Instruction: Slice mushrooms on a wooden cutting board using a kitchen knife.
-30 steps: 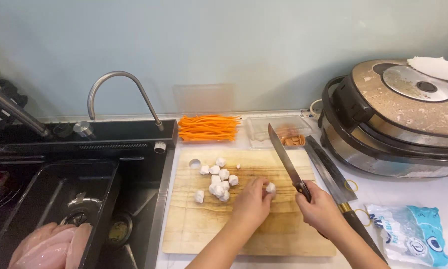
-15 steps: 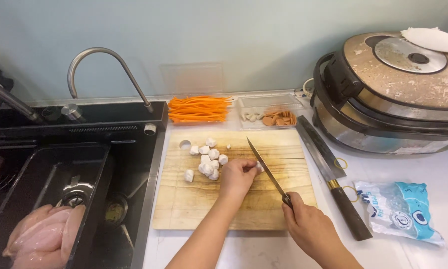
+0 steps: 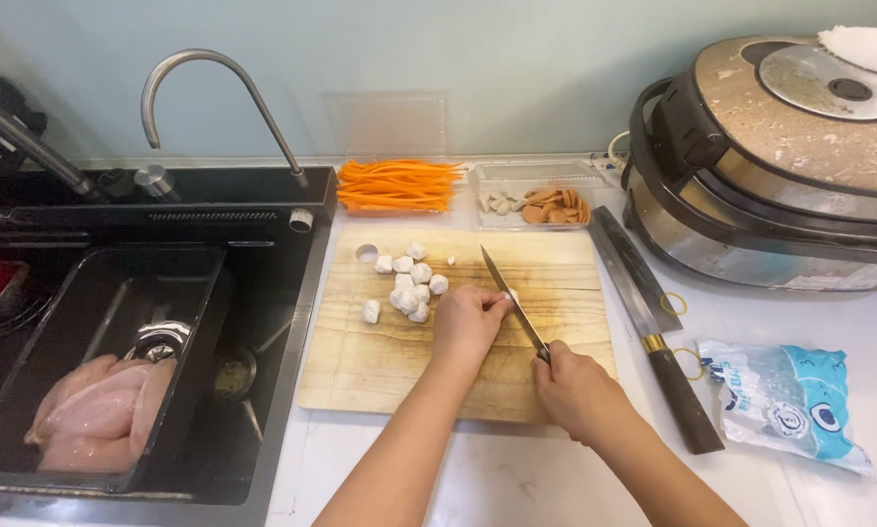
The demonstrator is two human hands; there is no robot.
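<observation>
My right hand [image 3: 573,388] grips the handle of a small knife [image 3: 511,301], whose blade slants up and left over the wooden cutting board [image 3: 380,363]. My left hand [image 3: 466,324] rests on the board and pinches a small white ball piece [image 3: 511,296] against the blade. A cluster of several white ball pieces [image 3: 410,284] lies on the board just left of my left hand.
A big cleaver with a dark handle [image 3: 647,317] lies right of the board. Carrot strips [image 3: 398,185] and a clear tray of sliced food [image 3: 536,206] sit behind it. A cooker [image 3: 780,166] stands at right, a blue-white bag [image 3: 788,404] below it. Raw chicken [image 3: 97,408] lies in the sink.
The knife blade has come down from raised to low over the board. My left hand shifted onto one white piece beside the blade. The camera view moved right.
</observation>
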